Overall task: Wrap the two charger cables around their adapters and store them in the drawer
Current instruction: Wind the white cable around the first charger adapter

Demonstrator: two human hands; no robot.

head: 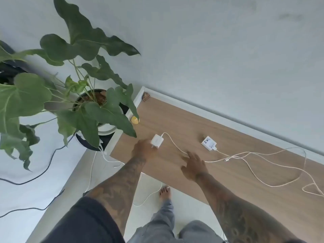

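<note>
From the head view, the left hand (144,148) pinches the smooth white square adapter (157,141) on the wood-grain surface (236,172); the right hand (193,166), fingers spread wide, reaches its thin white cable (172,143). Wrapping seems about to begin; next, gather cable. The second labelled white adapter (208,143) lies near, cables tangled rightward.

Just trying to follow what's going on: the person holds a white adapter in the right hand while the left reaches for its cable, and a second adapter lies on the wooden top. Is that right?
Not quite: the hands are swapped. In the head view the left hand holds the white adapter, and the right hand reaches for its cable. The second adapter does lie on the wooden top.
</note>
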